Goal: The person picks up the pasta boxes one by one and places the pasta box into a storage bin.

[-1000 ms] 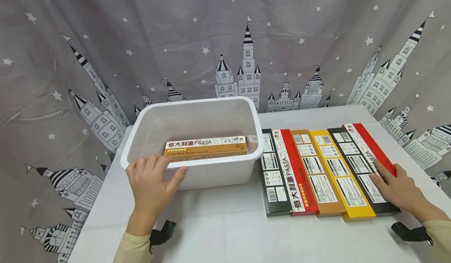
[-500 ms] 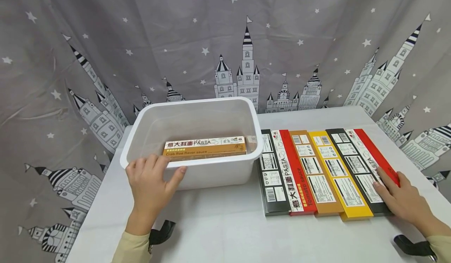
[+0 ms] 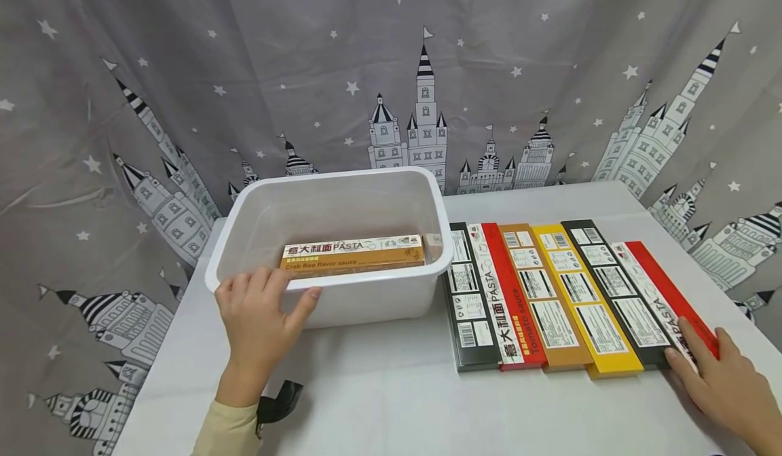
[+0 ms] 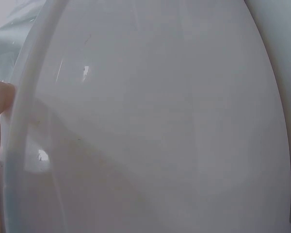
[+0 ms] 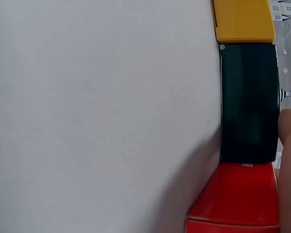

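My left hand [image 3: 256,327] grips the near left rim of a white plastic tub [image 3: 373,303], fingers over the edge and thumb outside. The tub's pale wall [image 4: 150,111] fills the left wrist view. Inside lies a brown crab roe pasta box [image 3: 351,260]. Over at the right, my right hand [image 3: 727,385] holds the near end of a red-and-white pasta box [image 3: 662,290], thumb on its left and fingers on its right. In the right wrist view that red box [image 5: 237,194] juts out past the black box [image 5: 250,104] beside it.
Several pasta boxes lie side by side right of the tub: a black one [image 3: 470,307], a red tomato sauce one [image 3: 510,300], a brown one [image 3: 550,307], a yellow one [image 3: 589,307] and another black one [image 3: 620,293]. A grey castle-print curtain [image 3: 342,55] hangs behind the white table [image 3: 391,395].
My right hand has drawn the rightmost red pasta box toward me, so its far end now sits nearer than its neighbour's. My left hand has stayed on the tub's rim.
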Available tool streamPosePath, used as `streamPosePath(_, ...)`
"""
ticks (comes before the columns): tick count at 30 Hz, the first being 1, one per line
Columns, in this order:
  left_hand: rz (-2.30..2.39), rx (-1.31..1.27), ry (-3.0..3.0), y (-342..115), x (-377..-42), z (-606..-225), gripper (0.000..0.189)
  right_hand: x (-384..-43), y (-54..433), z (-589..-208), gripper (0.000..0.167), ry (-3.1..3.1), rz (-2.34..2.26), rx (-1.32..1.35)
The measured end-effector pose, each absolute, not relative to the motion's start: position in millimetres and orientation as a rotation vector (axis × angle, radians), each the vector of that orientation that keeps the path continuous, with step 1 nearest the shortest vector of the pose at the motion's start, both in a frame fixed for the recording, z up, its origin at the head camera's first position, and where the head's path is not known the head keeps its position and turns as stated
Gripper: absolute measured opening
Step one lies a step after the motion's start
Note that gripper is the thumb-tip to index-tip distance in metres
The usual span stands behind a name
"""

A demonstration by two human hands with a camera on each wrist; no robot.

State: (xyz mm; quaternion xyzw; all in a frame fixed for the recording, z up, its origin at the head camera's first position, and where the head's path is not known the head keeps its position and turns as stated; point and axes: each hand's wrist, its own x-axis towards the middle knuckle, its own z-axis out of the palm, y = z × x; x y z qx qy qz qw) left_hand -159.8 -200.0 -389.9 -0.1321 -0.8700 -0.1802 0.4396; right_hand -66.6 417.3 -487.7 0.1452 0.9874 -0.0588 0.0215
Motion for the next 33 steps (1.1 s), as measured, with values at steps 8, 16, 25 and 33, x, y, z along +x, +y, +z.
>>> streamPosePath(8, -0.426, -0.353, -2.129, -201, -161, -390, 0.073, -58, 421, -483, 0.087, 3.009, -0.204, 0.364)
streamPosePath(16, -0.420, -0.346, -2.166, -202, -160, -389, 0.074, -54, 421, -485, 0.103, 2.983, -0.159, 0.352)
streamPosePath(25, -0.434, -0.342, -2.144, -201, -159, -388, 0.074, -55, 411, -482, 0.094, 2.861, -0.210, 0.535)
streamPosePath(33, -0.442, -0.334, -2.165, -201, -159, -389, 0.074, -54, 409, -486, 0.097, 2.914, -0.169, 0.560)
